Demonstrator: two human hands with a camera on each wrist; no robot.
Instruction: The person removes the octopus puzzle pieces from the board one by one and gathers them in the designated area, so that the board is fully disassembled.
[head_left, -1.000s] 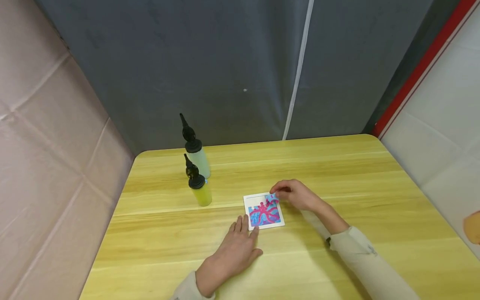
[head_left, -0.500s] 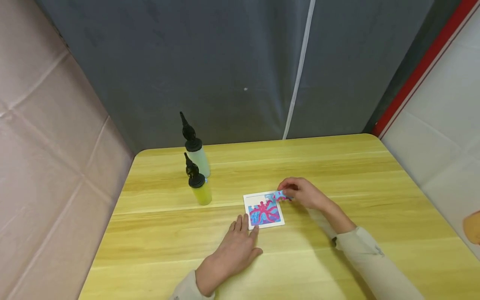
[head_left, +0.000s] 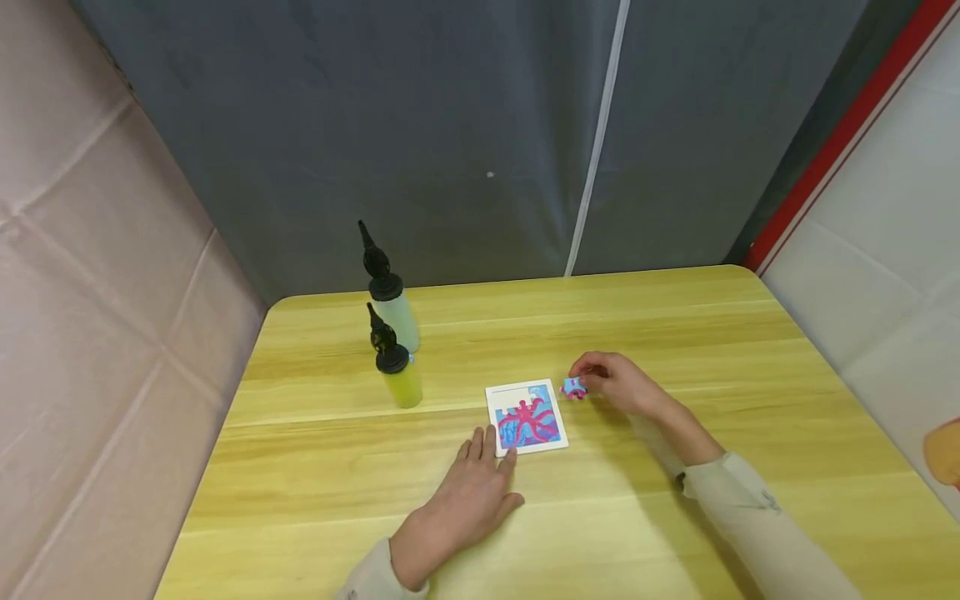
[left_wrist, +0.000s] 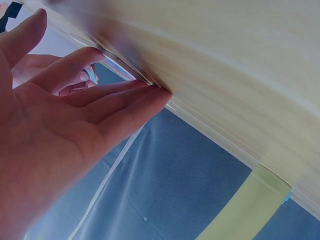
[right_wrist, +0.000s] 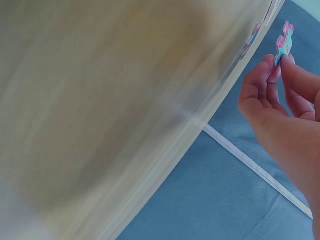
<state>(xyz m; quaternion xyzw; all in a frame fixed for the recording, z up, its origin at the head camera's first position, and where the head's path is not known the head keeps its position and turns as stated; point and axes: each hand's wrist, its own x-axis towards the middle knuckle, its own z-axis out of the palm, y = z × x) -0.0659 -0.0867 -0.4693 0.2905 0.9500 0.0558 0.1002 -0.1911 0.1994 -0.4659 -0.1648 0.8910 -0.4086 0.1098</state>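
- A puzzle piece (head_left: 573, 388), light blue with pink markings and knobbed edges, is right of centre in the head view, just beside the puzzle board and apart from it.
- The right hand (head_left: 618, 385) pinches that piece between thumb and fingertips; in the right wrist view, the piece stands up from the fingertips at upper right, clear of the tabletop.
- The puzzle board (head_left: 512, 398) lies flat near the middle of the head view, white-rimmed, its upper left part bare white inside the rim.
- A pink octopus picture (head_left: 528, 422) on blue and purple fills the lower part and the upper right corner of the board.
- The left hand (head_left: 468, 492), lower centre, has its fingers extended and holds nothing; the fingertips touch the board's lower left edge.
- Pale sleeves (head_left: 757, 517) cover both forearms at the bottom of the frame.
- Left of centre, well apart from the board, stand a yellow bottle (head_left: 405, 387) and, behind it, a taller pale green bottle (head_left: 397, 321), both with black pointed tops.
- The wood-grain table (head_left: 315, 475) spans the lower frame.
- A dark grey curtain (head_left: 375, 125) with a white strip (head_left: 598, 137) fills the top.
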